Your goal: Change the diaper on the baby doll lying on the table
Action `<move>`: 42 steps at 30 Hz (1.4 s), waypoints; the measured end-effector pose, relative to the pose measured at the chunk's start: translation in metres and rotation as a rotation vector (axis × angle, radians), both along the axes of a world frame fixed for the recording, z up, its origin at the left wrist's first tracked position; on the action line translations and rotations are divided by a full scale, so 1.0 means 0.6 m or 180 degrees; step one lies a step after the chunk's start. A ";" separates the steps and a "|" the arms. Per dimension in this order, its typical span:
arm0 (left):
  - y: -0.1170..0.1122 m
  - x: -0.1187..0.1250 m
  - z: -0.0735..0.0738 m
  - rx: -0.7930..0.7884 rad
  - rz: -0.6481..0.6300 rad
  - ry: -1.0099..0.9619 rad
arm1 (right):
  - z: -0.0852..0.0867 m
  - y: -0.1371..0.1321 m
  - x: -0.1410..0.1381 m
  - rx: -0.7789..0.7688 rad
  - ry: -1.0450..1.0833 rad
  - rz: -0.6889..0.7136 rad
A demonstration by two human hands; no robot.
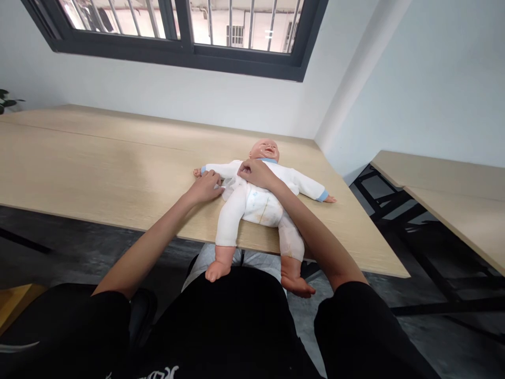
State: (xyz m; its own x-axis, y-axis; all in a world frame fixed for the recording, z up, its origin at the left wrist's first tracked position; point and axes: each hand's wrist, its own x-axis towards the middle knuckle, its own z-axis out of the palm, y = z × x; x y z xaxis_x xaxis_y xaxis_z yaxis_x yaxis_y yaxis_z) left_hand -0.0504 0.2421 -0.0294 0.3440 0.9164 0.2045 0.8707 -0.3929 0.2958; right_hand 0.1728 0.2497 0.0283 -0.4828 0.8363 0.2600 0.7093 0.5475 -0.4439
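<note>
A baby doll [268, 150] lies on its back on the wooden table [98, 163], head toward the wall and both feet hanging past the near edge. It wears a white top [305, 181] with blue collar and cuffs, and a white diaper [260, 208] with yellowish-brown marks. At the doll's hip on the left of the view, my left hand [208, 187] has its fingers curled, pinching the thin edge of the diaper. My right hand [258, 173] lies across the doll's belly with bent fingers pressed together at the waist; what they grip is hidden.
A dark-framed window [177, 50] with bars is in the wall behind the table. To the right stands another wooden table [453, 179] on black legs. A black chair [59, 300] is at lower left, and plant leaves [8, 101] show at the far left.
</note>
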 end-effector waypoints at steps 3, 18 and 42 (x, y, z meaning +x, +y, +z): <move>0.011 -0.011 0.005 -0.0281 0.0070 -0.0426 | 0.003 -0.004 0.001 -0.0026 -0.0044 0.0034; -0.014 -0.001 0.059 -0.1698 -0.0276 -0.2964 | 0.027 0.027 -0.081 -0.0069 -0.2158 -0.0044; -0.042 0.136 0.068 0.0629 -0.0836 -0.2044 | -0.017 -0.042 0.060 -0.0151 -0.0121 0.0233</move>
State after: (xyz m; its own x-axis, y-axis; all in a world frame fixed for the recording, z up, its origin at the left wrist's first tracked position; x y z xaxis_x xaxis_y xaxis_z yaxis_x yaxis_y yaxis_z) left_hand 0.0312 0.2169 0.0116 0.3041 0.7450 0.5937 0.4182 -0.6644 0.6194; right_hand 0.2087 0.2245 0.0178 -0.5518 0.8093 0.2013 0.6850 0.5775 -0.4441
